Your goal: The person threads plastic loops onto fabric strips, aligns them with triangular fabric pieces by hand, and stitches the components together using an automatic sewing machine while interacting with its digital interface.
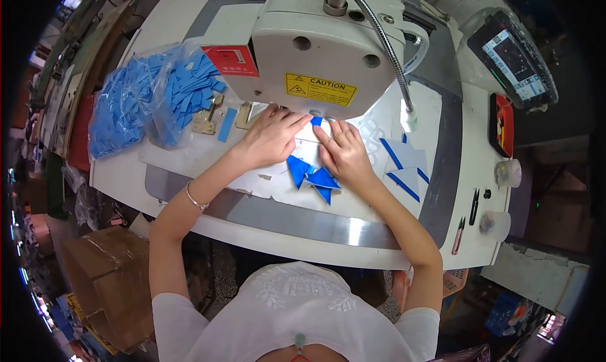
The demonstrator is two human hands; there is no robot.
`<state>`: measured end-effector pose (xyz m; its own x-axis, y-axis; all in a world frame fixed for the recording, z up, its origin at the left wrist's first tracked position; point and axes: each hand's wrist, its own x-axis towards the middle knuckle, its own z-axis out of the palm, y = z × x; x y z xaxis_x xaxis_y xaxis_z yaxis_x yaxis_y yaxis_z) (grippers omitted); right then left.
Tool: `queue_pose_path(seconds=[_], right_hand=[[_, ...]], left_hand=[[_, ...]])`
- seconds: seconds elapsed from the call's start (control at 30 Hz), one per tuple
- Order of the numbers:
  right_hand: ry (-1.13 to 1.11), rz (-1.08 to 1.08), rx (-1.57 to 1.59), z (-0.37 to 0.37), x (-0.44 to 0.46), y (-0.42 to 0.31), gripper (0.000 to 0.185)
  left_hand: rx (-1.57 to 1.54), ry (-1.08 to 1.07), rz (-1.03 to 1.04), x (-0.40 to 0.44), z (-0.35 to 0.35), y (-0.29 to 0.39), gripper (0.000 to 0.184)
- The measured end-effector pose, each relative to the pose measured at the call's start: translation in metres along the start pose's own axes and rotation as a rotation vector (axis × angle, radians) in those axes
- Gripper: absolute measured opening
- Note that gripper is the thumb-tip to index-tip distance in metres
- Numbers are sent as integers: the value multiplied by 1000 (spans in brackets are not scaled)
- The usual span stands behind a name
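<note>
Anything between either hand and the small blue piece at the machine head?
Nothing visible in between: the left hand and right hand both have fingers right at the small blue piece. The machine head hides whatever lies behind it.

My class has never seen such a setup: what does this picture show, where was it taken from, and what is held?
There is no robot. One camera on a person's head looks forward and down. The left hand and right hand rest their fingers by a small blue piece at a white machine; whether they grip it is unclear. On the table lie blue pointed pieces nearer the person, a clear bag of blue strips at left, and blue-edged white pieces at right.
</note>
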<state>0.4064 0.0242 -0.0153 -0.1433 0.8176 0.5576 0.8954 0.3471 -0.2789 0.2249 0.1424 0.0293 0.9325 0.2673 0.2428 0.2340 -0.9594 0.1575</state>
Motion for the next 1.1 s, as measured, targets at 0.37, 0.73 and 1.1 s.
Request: queue_pose_path(seconds=[0.37,0.73,1.1], right_hand=[[33,-58,-105,0,4,4,36],[220,-27,-78,-5,9,8,17],[282,127,38,-44,-11,-2,4]], left_hand=[[11,8,-2,5,2,-1,39],[17,-21,-55,11,7,-7,38],[-241,167,-140,-8,5,3,38]])
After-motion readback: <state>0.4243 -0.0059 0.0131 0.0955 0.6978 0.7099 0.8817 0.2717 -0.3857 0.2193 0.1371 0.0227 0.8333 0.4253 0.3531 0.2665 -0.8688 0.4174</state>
